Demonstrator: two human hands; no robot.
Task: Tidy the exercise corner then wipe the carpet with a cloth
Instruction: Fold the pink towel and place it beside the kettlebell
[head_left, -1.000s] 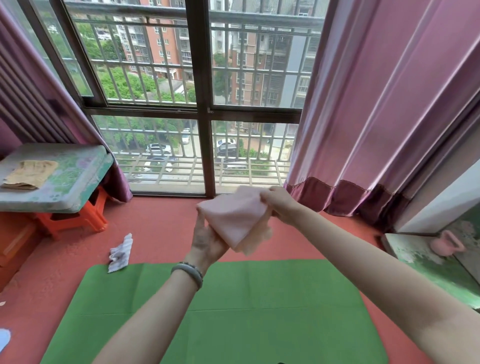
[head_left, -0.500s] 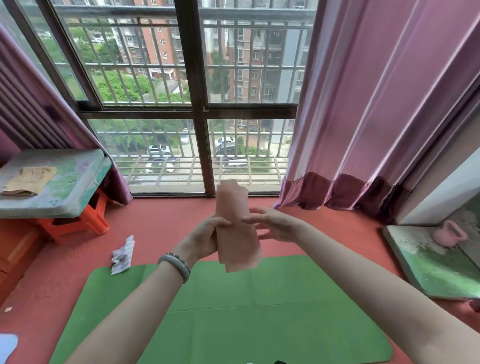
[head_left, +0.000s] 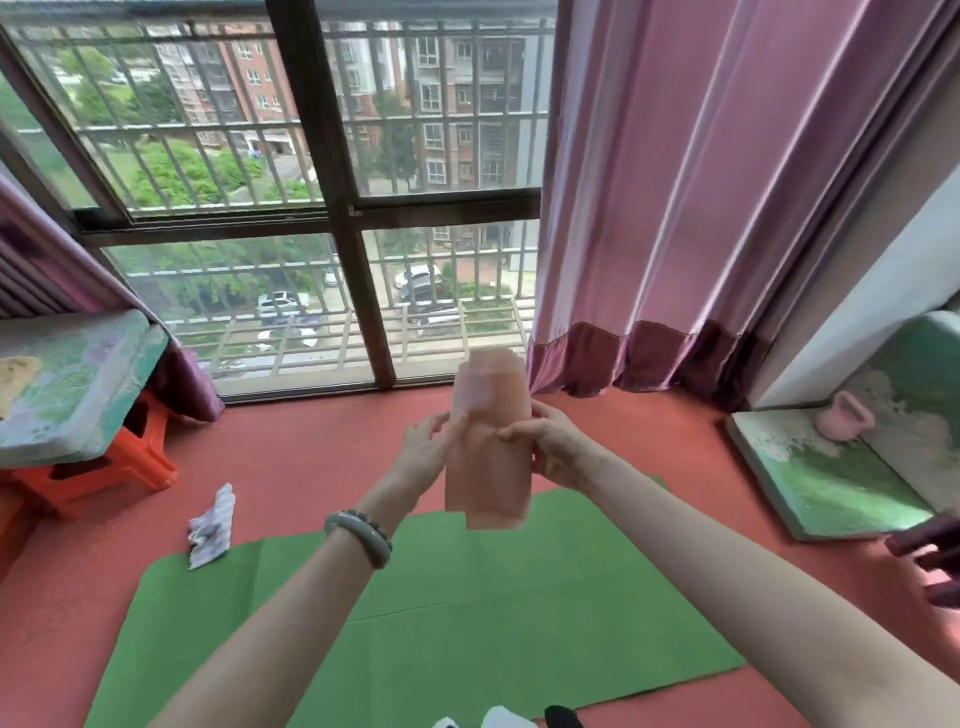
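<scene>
Both grips pinch the folded pink cloth (head_left: 488, 457) mid-length: left hand (head_left: 426, 454) and right hand (head_left: 553, 447) flank it. Long axis vertical, above the green mat's (head_left: 415, 623) far edge; right hand looks marginally nearer.

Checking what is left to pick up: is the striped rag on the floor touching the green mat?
Touching. In the head view, the striped rag's lower end overlaps the far left corner of the green mat, with no red floor between them.

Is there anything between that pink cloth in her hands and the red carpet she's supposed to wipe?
Partly: the green mat lies on the red carpet directly below the pink cloth. Carpet beside it is bare.
</scene>
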